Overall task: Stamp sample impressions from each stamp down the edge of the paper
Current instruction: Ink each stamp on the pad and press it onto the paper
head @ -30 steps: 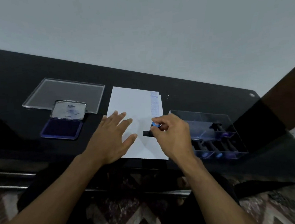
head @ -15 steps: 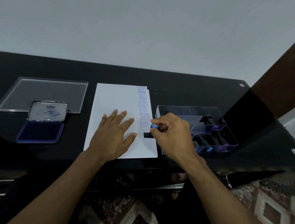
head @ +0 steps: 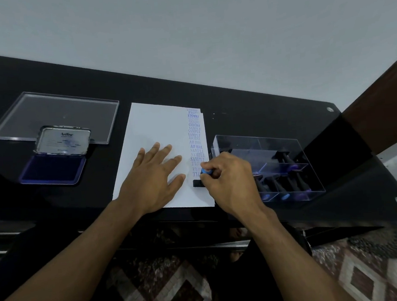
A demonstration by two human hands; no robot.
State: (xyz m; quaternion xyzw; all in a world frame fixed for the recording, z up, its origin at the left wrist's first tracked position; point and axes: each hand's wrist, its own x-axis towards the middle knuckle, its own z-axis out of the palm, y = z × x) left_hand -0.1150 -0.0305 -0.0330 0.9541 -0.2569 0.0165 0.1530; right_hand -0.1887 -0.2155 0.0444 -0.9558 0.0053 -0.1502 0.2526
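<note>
Your left hand (head: pixel 155 177) lay flat on the paper (head: pixel 153 130). Your right hand (head: pixel 228 181) gripped the stamp (head: pixel 201 179) at the paper's right edge, beside the clear stamp box (head: pixel 294 147); your fingers hid its handle.

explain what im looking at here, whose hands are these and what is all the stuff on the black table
There is no machine here: a person wears a camera on the head, looking forward and down at their own two hands. On the black table lies a white sheet of paper with blue stamped words such as FRAGILE, SAMPLE and AIR MAIL running down its right edge. The left hand lies flat on the paper, fingers spread. The right hand grips a stamp, black base on the paper by that printed column. To the left sits an open ink pad and a clear lid; to the right, a clear box holding more stamps.
</note>
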